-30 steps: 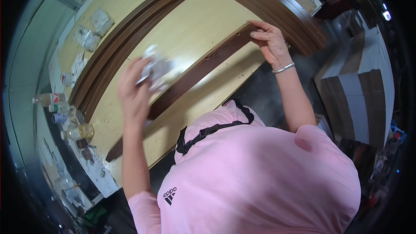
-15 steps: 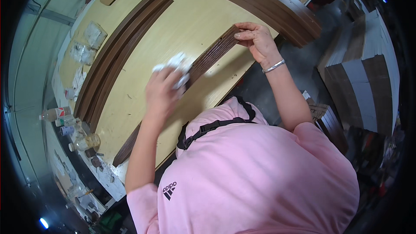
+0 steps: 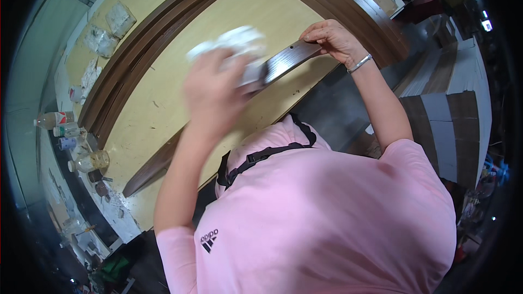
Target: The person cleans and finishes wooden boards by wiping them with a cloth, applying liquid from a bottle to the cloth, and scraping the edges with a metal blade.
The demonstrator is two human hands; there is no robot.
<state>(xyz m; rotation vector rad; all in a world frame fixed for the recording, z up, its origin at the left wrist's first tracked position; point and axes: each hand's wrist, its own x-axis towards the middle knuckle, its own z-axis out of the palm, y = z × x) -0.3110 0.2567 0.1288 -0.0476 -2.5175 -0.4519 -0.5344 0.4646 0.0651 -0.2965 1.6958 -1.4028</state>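
Note:
My right hand pinches the far right end of a long dark brown strip. The strip's shiny face has fine lines along it and a small hole near that end. My left hand, smeared by motion, is closed round a crumpled white cloth at the strip's middle. Below the cloth, a dark edge beside the strip is too blurred to make out. Past my left forearm, the strip's other end reaches down to the pale yellow table at lower left.
Several brown mouldings lie along the table's left side, and more long brown mouldings at the far right. Bottles and plastic-wrapped packets line the left edge. A stack of bundled boards stands on the right.
The strip has turned, showing a smooth shiny face where a grooved one showed before. My left hand and the cloth have moved up and to the right along it.

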